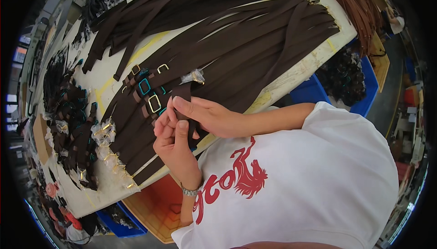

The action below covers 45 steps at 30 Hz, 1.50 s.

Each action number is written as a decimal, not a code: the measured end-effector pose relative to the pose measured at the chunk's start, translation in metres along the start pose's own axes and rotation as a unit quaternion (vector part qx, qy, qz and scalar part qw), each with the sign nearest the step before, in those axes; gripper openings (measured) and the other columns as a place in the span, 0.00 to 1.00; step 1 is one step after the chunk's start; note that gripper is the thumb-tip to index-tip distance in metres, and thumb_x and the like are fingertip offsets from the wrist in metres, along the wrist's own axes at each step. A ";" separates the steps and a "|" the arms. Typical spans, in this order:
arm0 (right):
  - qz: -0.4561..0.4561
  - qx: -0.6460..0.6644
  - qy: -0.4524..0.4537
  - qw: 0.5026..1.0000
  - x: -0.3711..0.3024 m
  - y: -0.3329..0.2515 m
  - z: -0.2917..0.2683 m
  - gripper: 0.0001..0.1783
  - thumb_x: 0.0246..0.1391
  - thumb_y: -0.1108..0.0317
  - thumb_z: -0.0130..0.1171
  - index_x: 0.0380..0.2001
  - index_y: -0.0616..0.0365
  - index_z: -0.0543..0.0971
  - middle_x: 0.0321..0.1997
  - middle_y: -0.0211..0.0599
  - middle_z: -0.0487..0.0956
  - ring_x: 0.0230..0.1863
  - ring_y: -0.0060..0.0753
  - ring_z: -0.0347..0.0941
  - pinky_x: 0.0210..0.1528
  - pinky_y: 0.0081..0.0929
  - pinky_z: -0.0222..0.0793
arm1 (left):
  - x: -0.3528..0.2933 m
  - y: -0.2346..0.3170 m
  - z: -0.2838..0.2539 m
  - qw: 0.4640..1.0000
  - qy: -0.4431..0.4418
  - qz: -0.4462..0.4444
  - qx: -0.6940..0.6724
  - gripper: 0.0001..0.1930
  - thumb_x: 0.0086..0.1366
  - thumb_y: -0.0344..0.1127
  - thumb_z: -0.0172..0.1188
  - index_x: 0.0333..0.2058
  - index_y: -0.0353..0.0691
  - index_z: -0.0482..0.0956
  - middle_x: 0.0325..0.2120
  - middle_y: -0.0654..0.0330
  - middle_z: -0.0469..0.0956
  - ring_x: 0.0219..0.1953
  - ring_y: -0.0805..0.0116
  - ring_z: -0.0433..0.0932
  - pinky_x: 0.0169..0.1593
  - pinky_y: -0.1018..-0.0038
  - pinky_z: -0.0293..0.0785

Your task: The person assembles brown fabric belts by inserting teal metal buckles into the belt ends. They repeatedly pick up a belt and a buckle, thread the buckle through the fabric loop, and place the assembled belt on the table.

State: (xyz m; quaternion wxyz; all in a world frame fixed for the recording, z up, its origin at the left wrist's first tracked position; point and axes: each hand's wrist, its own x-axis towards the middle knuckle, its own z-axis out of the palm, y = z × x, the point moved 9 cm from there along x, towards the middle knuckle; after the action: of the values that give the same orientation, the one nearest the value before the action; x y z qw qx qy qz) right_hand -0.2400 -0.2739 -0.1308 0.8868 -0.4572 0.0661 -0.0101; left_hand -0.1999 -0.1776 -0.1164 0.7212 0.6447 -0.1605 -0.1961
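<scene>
Both my hands are closed on a dark brown strap (183, 92), just over the near edge of the worktable. My left hand (172, 139), with a metal-band watch at its wrist, pinches the strap from below with its thumb. From the right, my right hand (205, 116) grips the same strap with thumb and fingers; part of it is hidden between the hands. Just beyond lie short strap pieces with rectangular buckles, one pale gold buckle (154, 103) and one teal-edged buckle (144, 86). A small clear plastic-wrapped metal piece (193, 76) lies close to my right hand.
Long dark brown straps (236, 44) lie in rows across the white table (339, 44). Piled straps with buckles (73, 105) cover its left side. Brown straps (353, 7) hang at the far right. A blue bin (371, 87) and an orange-lined crate (157, 203) stand beside the table.
</scene>
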 end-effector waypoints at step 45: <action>-0.137 -0.426 -0.104 0.888 -0.043 -0.060 0.018 0.11 0.65 0.70 0.68 0.44 0.64 0.78 0.47 0.42 0.80 0.44 0.48 0.80 0.48 0.39 0.77 | -0.009 0.074 -0.049 0.969 -0.153 0.006 0.196 0.17 0.77 0.37 0.58 0.33 0.27 0.83 0.24 0.56 0.80 0.21 0.72 0.76 0.25 0.77 0.67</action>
State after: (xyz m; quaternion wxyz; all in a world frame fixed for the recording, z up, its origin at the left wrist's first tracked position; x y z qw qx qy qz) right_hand -0.2777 -0.2909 -0.0673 0.5982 -0.7941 -0.0922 -0.0551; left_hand -0.1786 -0.1240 -0.0483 0.5487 0.7349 -0.3085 -0.2525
